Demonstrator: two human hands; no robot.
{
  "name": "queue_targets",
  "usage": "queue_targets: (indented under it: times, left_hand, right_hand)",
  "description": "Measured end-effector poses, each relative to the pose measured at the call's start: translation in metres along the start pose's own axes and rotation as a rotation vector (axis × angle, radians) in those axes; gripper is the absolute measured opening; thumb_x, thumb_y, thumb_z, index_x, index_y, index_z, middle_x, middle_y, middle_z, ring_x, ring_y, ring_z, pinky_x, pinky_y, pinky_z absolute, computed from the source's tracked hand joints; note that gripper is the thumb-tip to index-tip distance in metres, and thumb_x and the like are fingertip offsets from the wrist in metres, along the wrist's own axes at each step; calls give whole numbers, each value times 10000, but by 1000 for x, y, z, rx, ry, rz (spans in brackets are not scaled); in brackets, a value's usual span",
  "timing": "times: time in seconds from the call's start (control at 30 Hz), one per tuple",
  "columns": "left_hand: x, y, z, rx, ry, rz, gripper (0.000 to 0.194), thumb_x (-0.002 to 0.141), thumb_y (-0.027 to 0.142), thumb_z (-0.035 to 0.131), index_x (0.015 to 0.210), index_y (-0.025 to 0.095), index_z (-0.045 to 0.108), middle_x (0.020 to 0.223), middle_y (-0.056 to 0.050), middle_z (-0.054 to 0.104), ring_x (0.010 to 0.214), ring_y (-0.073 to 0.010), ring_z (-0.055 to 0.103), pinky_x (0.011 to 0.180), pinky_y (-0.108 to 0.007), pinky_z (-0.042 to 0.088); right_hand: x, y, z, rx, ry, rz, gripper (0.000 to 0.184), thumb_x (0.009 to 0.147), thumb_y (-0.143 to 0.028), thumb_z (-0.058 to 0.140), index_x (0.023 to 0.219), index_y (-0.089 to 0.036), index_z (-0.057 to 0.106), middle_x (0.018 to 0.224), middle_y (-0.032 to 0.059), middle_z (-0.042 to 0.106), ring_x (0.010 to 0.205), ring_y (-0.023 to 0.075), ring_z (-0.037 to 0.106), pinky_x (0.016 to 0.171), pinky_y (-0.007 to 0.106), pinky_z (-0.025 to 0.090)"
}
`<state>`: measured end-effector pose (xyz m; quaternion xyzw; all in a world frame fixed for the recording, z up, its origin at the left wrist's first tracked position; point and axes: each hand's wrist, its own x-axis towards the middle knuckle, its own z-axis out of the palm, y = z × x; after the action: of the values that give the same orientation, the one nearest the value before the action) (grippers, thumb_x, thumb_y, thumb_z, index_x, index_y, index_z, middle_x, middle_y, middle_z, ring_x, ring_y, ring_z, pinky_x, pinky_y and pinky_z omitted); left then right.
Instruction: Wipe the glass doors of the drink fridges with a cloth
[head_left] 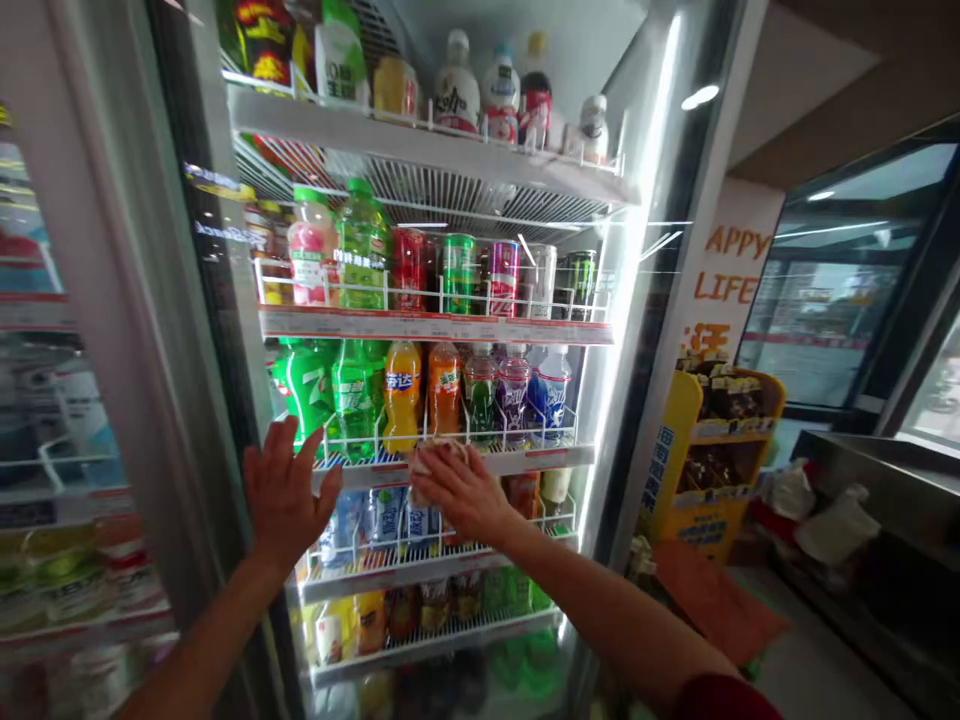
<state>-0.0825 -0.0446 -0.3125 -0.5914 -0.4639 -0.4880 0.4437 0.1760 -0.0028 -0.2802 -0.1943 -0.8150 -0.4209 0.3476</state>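
Observation:
In front of me stands a lit drinks fridge with a glass door (637, 330). My right hand (469, 490) presses a crumpled pale cloth with reddish patches (429, 462) to the glass, over the front of a middle shelf. Its fingers lie over the cloth. To the left, my left hand (289, 490) is raised with its fingers spread, holding nothing. It is close to the glass near the door's left frame; I cannot tell whether it touches. Behind the hands are an orange soda bottle (403, 395) and green bottles (358, 395).
More shelves of bottles and cans (459, 272) fill the fridge. Another fridge section (52, 400) is at far left. On the right are a yellow display stand (667, 450), a dark counter (877, 500) with plastic bags, and an orange-red flat piece (720, 600) low down.

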Motion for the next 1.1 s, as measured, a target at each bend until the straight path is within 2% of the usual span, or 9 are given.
queue_targets:
  times: [0.07,0.2,0.23,0.33,0.4,0.6,0.77,0.97,1.1]
  left_hand:
    - [-3,-5,-2,-18,-16,12,612,820,282,515,1387,238,286,1452,-104,271,1331,-289,263,1096,-509,176]
    - [-4,-6,-5,-27,-27,9,621,818,261,518,1389,246,277,1456,-103,260,1338,-283,248,1100,-508,167]
    - [-3,-5,-6,-23,-26,10,621,815,258,523,1388,245,282,1453,-108,267,1335,-287,255,1096,-515,171]
    - [8,-1,-8,-17,-11,7,607,806,265,546,1370,237,322,1448,-113,278,1327,-303,267,1083,-533,177]
    - [19,4,-7,-26,-7,-5,600,806,282,550,1363,233,333,1459,-103,256,1332,-311,251,1082,-542,164]
    - [40,35,11,-68,-37,-34,603,840,334,495,1392,259,265,1490,-69,170,1372,-283,130,1112,-521,64]
    - [36,43,22,25,-9,-10,636,833,341,487,1403,226,232,1489,-88,169,1376,-285,106,1100,-541,74]
    - [34,37,24,20,-5,3,646,823,353,492,1402,231,231,1490,-89,169,1375,-286,109,1090,-551,69]
    - [33,36,28,21,12,9,651,816,377,487,1400,233,238,1489,-86,173,1373,-286,116,1093,-538,63]
  right_hand:
    - [11,0,0,0,-57,-9,495,856,-265,455,1339,-282,346,1464,-18,305,1396,193,95,1129,475,160]
    - [41,7,-4,-58,-48,376,562,864,-324,434,1392,-246,258,1492,36,227,1395,273,79,1109,565,141]
    - [39,3,-3,-59,-58,352,564,862,-312,438,1393,-250,256,1495,29,219,1396,268,73,1111,558,146]
    - [11,-13,3,-9,-132,-59,506,866,-267,429,1359,-281,316,1489,-35,240,1400,195,64,1124,473,185]
    - [-8,-8,4,1,-129,-148,468,868,-273,428,1331,-292,359,1474,-50,278,1399,174,78,1126,455,190]
    - [-31,58,-15,-97,242,560,558,857,-232,441,1389,-267,277,1461,75,302,1385,248,165,1100,538,175]
    - [-84,45,-11,7,34,137,478,830,-227,489,1299,-293,426,1407,17,412,1375,180,210,1141,451,103]
    - [-81,88,-27,-118,252,584,478,852,-208,435,1328,-213,400,1482,101,248,1387,241,155,1111,503,155]
    - [-110,76,-22,-45,83,180,457,824,-199,502,1273,-275,462,1470,10,296,1381,200,187,1132,439,160]
